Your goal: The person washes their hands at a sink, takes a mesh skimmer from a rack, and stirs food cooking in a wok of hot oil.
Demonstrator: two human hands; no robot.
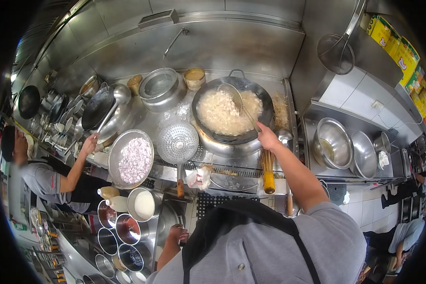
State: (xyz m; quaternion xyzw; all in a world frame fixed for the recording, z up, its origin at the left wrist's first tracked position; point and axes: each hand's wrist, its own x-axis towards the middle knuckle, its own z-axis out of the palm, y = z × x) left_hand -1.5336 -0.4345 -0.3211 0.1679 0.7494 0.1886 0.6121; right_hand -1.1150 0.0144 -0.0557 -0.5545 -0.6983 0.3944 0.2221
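Steel range (175,113), busy kitchen. Ladle (239,105) sits in food (210,113) inside wok (268,108), long axis running forward-left from right hand (267,136), the nearer one, fingers wrapped round its handle. Left hand (177,233) well apart, fingers curled, can't tell if holding. Skimmer (177,142) left of wok.

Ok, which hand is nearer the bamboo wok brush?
Your right hand. Gripping the ladle, it's just beyond the bamboo wok brush; your left hand is farther off, near the metal pots.
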